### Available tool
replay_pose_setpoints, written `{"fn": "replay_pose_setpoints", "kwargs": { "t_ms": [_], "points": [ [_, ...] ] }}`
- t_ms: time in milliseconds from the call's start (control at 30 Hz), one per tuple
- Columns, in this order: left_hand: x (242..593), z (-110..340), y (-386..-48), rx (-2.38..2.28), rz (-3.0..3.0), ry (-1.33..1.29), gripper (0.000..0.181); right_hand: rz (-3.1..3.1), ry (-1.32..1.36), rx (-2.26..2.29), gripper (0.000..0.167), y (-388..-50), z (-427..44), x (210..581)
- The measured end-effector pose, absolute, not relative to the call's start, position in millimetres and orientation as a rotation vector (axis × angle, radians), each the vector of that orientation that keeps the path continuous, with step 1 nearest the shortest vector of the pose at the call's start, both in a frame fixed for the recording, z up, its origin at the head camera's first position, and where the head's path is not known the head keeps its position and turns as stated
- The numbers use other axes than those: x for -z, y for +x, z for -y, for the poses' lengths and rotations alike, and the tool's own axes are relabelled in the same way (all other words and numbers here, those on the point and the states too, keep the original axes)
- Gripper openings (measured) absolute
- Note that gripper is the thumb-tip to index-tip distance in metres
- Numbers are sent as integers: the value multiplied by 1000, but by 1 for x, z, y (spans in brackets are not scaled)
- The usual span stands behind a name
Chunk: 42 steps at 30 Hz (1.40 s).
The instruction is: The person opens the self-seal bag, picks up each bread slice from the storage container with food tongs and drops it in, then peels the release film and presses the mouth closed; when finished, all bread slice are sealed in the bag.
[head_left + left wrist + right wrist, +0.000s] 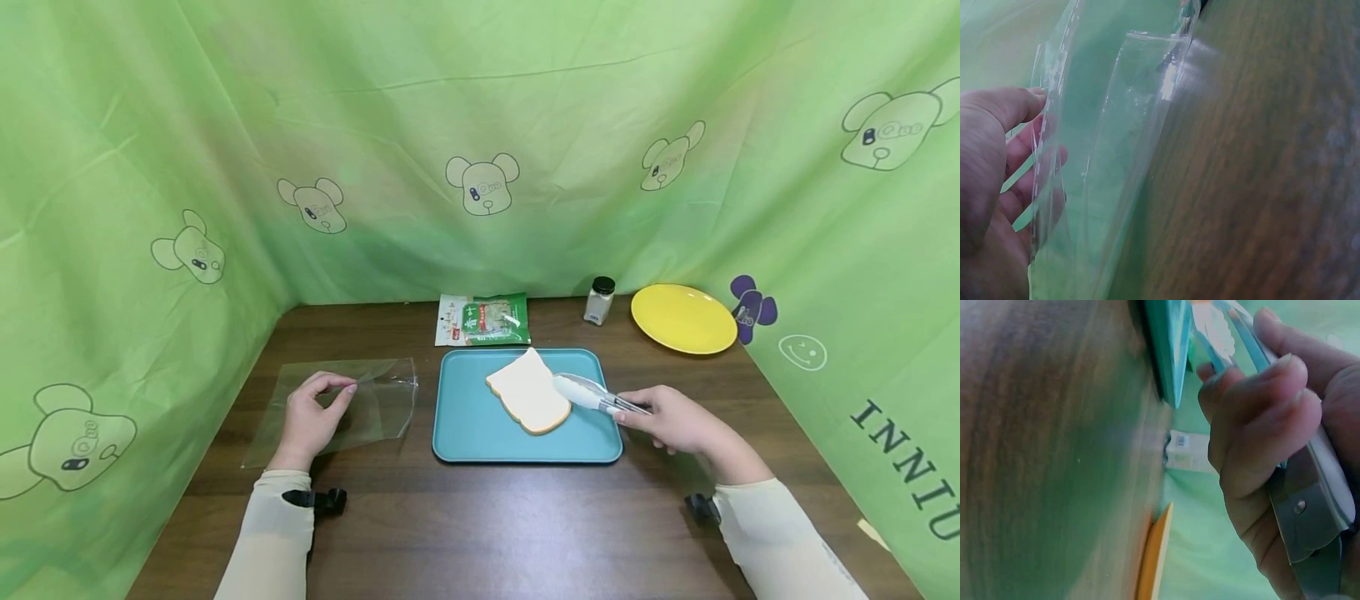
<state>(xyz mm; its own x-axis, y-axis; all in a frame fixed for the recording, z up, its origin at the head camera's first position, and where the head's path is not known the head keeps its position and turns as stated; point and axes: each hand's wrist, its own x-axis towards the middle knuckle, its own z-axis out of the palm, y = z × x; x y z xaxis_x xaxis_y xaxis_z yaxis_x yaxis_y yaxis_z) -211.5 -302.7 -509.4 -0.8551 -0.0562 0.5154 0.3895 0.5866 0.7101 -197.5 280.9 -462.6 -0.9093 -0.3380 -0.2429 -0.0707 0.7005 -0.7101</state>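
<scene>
My left hand (311, 421) pinches the edge of a clear plastic bag (386, 404) between thumb and forefinger, above the left side of the table. Through the transparent film in the left wrist view, the other fingers (1022, 187) show behind it. In my right hand (678, 425) is a pair of metal tongs (1300, 506) with pale, broad tips (581, 390). Those tips are at the right edge of a slice of white bread (525, 387); whether they grip it I cannot tell. The bread lies on a blue tray (465, 437) in the middle.
Behind the tray lies a green and white food packet (483, 320). A small black-capped jar (599, 302) stands to its right, beside a yellow plate (682, 319). Green cloth (405, 167) hangs around the back and sides of the wooden table (480, 533).
</scene>
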Motion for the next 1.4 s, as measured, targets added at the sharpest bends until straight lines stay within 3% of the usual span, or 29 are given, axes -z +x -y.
{"fn": "replay_pose_setpoints", "kwargs": {
  "t_ms": [467, 733, 967, 1200, 1400],
  "points": [
    [510, 303, -212, 1186, 2336, -261, 7, -2663, -187, 928, 75, -182, -271, 462],
    [511, 304, -213, 1193, 2328, -267, 7, -2709, -266, 916, 54, -171, -266, 467],
    [511, 304, -213, 1185, 2328, -268, 7, -2775, -329, 846, 68, -169, -263, 470],
    [513, 305, -214, 1167, 2332, -265, 6, -2683, -260, 966, 58, -169, -265, 471],
    [512, 305, -214, 1174, 2326, -269, 7, -2684, -267, 956, 70, -168, -263, 472]
  ]
}}
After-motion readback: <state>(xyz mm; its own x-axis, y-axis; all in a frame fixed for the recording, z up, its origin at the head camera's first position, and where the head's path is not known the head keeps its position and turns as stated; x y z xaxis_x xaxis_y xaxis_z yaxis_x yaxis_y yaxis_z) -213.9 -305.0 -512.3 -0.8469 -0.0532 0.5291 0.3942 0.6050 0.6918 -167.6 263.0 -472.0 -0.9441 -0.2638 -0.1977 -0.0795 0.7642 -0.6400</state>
